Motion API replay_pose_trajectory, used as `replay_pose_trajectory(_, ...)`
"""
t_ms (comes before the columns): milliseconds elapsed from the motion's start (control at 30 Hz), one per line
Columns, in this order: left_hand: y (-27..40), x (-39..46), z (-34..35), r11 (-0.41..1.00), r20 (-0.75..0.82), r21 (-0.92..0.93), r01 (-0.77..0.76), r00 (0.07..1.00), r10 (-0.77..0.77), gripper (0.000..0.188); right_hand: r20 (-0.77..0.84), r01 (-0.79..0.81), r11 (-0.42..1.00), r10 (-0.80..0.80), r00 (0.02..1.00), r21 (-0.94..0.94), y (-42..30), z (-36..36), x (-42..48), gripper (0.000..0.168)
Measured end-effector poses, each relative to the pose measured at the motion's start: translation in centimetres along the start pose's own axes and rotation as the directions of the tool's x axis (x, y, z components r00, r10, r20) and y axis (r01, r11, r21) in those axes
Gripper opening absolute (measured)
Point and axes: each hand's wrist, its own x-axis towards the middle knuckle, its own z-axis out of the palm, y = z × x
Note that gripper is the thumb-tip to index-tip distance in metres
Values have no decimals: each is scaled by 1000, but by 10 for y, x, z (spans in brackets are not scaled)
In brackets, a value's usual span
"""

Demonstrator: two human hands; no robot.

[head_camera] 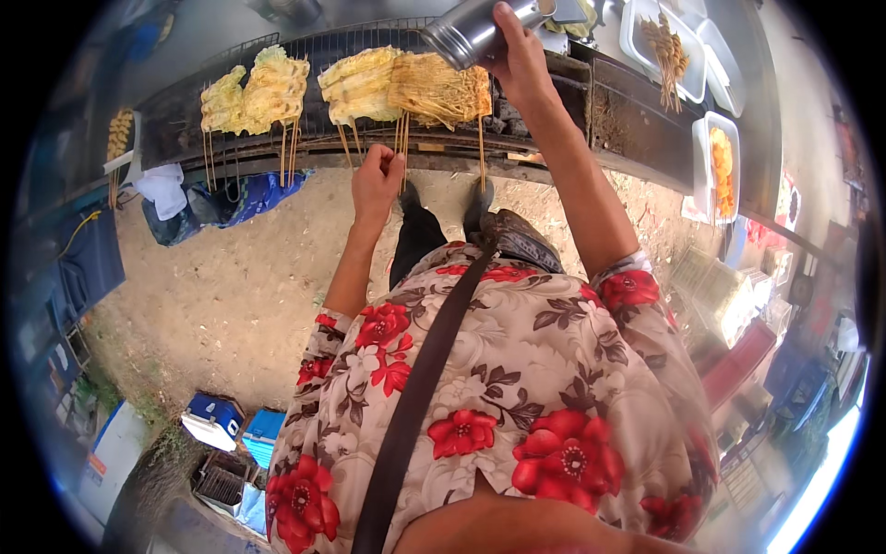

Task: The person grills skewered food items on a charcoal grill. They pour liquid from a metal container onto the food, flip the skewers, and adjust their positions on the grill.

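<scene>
My right hand [520, 64] grips a stainless steel canister [465, 36], tilted over the far right part of the grill [304, 43]. Below it lies a flat, browned skewer of what looks like enoki mushrooms [439, 90]. Pale, leafy skewers, probably cabbage [360, 79], adjoin it on the left. My left hand [377, 181], fingers curled, is at the wooden sticks [401, 131] jutting over the grill's near edge; whether it pinches one is hidden. Further left lie more yellowish leafy skewers [273, 90].
White trays [698, 59] of skewers stand to the right, with another tray [703, 163] of orange skewers nearer. A cloth [160, 190] and blue bag [266, 201] hang by the grill's left front. Cooler boxes [213, 419] sit on the ground behind me.
</scene>
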Motion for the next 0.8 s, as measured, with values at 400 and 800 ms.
replay_pose_trajectory(400,30,-8,12,748,314,-557,360,926,-212,16,-3,27,999,-27,1000,-27,-4,-25,-2,44)
replay_pose_trajectory(800,56,-27,74,774,505,-509,377,859,-86,14,-45,145,980,-140,989,133,-43,-66,-40,50)
